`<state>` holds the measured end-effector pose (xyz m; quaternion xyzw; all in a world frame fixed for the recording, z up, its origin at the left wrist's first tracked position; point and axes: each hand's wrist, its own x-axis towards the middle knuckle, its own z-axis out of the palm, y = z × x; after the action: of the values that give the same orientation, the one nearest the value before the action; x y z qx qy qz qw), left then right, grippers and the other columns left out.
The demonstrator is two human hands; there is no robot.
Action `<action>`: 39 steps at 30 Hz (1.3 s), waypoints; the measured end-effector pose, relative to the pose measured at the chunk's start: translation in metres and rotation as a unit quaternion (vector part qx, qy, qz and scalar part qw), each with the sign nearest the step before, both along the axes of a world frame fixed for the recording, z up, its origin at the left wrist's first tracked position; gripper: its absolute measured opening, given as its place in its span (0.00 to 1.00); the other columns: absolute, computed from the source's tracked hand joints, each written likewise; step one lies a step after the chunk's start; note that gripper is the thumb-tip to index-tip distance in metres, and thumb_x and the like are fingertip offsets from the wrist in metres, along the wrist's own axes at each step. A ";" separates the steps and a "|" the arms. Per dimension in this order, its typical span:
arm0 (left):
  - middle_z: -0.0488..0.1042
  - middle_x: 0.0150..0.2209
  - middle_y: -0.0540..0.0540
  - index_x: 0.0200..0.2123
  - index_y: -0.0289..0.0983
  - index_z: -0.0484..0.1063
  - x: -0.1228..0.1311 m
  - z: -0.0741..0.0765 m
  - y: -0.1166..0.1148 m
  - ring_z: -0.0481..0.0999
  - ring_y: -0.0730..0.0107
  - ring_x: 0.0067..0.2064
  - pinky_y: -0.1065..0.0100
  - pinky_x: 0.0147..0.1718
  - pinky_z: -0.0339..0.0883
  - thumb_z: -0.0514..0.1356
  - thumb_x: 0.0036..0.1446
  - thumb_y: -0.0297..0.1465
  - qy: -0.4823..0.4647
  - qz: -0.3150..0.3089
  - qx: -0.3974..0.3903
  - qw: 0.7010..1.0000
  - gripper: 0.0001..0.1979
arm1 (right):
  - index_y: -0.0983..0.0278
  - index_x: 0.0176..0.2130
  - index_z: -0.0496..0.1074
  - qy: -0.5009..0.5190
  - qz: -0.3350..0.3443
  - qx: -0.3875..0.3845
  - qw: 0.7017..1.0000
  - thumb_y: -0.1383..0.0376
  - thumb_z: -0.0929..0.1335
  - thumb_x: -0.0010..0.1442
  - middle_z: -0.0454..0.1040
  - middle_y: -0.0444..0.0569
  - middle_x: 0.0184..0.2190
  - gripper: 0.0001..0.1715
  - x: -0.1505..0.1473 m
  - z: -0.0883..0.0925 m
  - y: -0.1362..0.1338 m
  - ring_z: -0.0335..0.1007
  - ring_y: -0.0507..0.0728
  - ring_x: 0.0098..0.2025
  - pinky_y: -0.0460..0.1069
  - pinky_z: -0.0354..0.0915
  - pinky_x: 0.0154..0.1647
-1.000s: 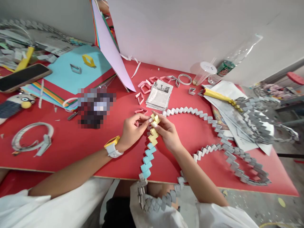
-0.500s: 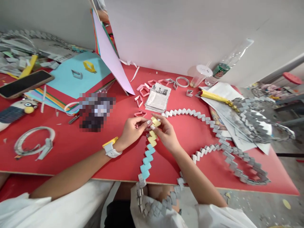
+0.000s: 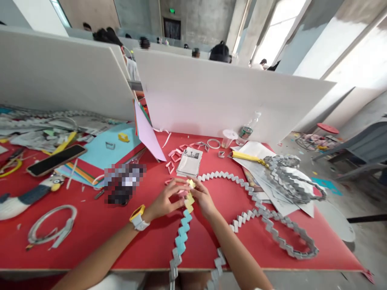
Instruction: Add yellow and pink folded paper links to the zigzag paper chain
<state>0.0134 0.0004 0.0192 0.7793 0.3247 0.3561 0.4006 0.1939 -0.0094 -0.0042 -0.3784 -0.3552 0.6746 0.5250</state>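
Note:
A zigzag chain of folded paper links [image 3: 183, 229] runs up from the table's front edge, grey at the bottom, then light blue, then yellow at its upper end. My right hand [image 3: 204, 198] pinches the yellow end between thumb and fingers. Close against it, my left hand [image 3: 167, 198] has its fingers bent round a pink folded paper link [image 3: 182, 193] beside the yellow links; the fingers partly cover it. Just beyond my hands lie a stack of cut newsprint pieces [image 3: 190, 162] and several loose pink paper links [image 3: 171, 167].
A long grey chain [image 3: 254, 195] loops over the right side of the red table [image 3: 121, 245]. At the back stand a plastic cup [image 3: 229, 137] and a bottle [image 3: 246, 131] before a white partition [image 3: 229, 96]. A phone [image 3: 57, 160] and a coiled strip [image 3: 52, 225] lie left.
The camera view has tilted up, showing the room and people beyond the partition. My left hand's fingers have lifted and spread a little around the pink link; my right hand still holds the chain's yellow end.

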 end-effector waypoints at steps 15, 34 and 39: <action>0.77 0.45 0.39 0.45 0.36 0.75 0.006 -0.018 0.009 0.77 0.60 0.49 0.59 0.49 0.74 0.60 0.58 0.33 -0.100 0.046 -0.066 0.992 0.12 | 0.61 0.49 0.76 0.051 -0.034 -0.052 0.997 0.58 0.77 0.47 0.77 0.44 0.31 0.29 -0.001 0.003 0.000 0.70 0.51 0.29 0.47 0.64 0.33; 0.78 0.40 0.45 0.46 0.38 0.77 0.001 -0.016 0.004 0.78 0.70 0.37 0.70 0.35 0.76 0.62 0.59 0.38 -0.106 0.113 -0.116 0.981 0.15 | 0.58 0.52 0.75 0.079 -0.018 -0.079 0.994 0.62 0.75 0.50 0.78 0.44 0.30 0.29 -0.014 0.003 -0.011 0.71 0.52 0.28 0.47 0.68 0.32; 0.77 0.34 0.47 0.36 0.36 0.73 0.002 -0.015 -0.003 0.78 0.72 0.34 0.72 0.32 0.76 0.65 0.56 0.35 -0.103 0.162 -0.110 0.975 0.09 | 0.58 0.52 0.75 0.060 -0.005 -0.079 0.995 0.62 0.73 0.54 0.77 0.43 0.29 0.25 -0.016 0.006 -0.014 0.70 0.51 0.27 0.46 0.68 0.30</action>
<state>0.0149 -0.0022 0.0042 0.6268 0.4409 0.4566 0.4519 0.1779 -0.0236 0.0021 -0.3789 -0.2672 0.7195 0.5170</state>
